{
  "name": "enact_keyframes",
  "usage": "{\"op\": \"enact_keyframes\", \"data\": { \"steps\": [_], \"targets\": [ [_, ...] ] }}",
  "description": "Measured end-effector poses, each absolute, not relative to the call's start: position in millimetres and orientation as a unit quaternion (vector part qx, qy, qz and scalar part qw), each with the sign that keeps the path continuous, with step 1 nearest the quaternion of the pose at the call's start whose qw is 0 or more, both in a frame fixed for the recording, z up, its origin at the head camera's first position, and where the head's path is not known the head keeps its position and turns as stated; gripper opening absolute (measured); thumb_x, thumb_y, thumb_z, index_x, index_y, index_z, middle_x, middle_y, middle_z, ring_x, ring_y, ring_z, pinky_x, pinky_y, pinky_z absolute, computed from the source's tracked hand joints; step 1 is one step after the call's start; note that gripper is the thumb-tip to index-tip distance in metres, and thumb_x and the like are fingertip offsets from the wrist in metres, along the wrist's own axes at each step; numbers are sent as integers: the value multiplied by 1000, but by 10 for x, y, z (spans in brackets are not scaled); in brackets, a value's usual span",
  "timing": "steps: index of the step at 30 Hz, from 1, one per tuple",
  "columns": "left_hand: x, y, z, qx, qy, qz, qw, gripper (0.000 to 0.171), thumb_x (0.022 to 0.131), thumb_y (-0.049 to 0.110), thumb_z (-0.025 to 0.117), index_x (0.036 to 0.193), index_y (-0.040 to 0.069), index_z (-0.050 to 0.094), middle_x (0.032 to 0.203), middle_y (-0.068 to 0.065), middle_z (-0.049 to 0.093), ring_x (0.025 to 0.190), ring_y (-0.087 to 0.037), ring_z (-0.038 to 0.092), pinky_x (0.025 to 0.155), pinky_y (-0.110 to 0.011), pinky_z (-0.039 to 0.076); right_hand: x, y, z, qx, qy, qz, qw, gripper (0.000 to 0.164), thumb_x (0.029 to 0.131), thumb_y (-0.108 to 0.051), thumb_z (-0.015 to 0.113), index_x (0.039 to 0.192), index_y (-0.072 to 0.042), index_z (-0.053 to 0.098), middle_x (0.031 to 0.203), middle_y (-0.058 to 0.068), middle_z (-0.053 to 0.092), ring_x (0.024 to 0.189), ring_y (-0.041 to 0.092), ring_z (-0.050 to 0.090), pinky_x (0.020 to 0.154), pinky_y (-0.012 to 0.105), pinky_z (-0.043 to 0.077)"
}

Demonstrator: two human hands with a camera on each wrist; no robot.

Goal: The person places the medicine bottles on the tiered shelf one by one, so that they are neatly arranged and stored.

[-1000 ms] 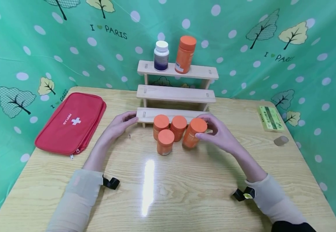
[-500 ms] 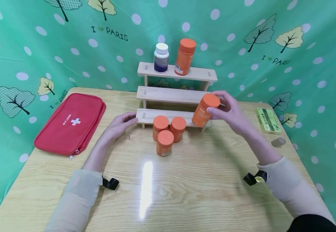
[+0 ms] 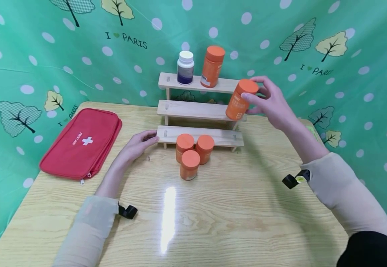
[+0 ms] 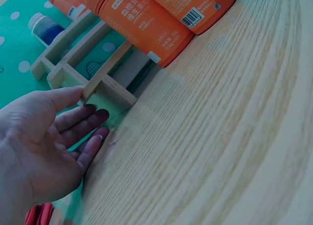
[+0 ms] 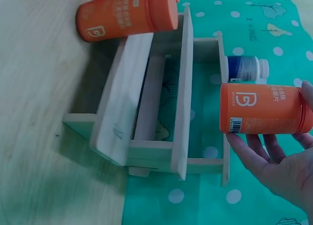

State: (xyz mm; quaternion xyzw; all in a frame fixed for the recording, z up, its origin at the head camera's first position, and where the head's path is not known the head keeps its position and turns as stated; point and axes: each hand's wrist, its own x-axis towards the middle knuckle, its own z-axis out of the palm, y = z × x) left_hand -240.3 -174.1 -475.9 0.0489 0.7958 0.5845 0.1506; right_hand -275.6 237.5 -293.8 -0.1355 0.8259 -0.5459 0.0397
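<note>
My right hand (image 3: pixel 273 102) holds an orange pill bottle (image 3: pixel 238 105) by its upper part, thumb on the near side. In the head view the bottle overlaps the right end of the stepped wooden rack's middle and top boards; the right wrist view shows its label and barcode. My left hand (image 3: pixel 139 145) is at the left end of the rack's lowest board (image 3: pixel 198 135), thumb tip touching its edge and other fingers loosely bent, as the left wrist view shows. Three orange bottles (image 3: pixel 189 165) stand together in front of the rack.
On the top board stand a white-capped bottle (image 3: pixel 185 68) and another orange bottle (image 3: pixel 212 66). A red first aid pouch (image 3: pixel 83 142) lies at the left. The right arm partly hides a green box (image 3: pixel 313 131). A patterned green cloth (image 3: pixel 120 70) hangs behind the table.
My right hand has lifted the orange bottle from beside the other three, up and to the right, past the lowest board to the upper boards. My left hand has stayed in place.
</note>
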Motion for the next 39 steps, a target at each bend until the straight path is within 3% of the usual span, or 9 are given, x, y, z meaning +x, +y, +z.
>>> {"op": "enact_keyframes", "data": {
  "steps": [17, 39],
  "targets": [
    [-2392, -1742, -4765, 48, 791, 591, 148, 60, 106, 34, 57, 156, 4, 42, 160, -20, 43, 150, -35, 38, 127, -50, 30, -3110, 2212, -2591, -116, 795, -594, 38, 44, 96, -30, 73, 132, -21, 51, 129, 4, 59, 117, 27, 59, 70, 34, 66],
    [-2404, -1725, -4750, 41, 794, 587, 151, 60, 106, 34, 58, 156, 6, 42, 160, -17, 44, 151, -32, 38, 127, -50, 31, -3587, 2125, -2518, -62, 815, -575, 33, 49, 94, -39, 74, 134, -27, 48, 132, 3, 56, 112, 23, 63, 73, 34, 65]
  ]
}}
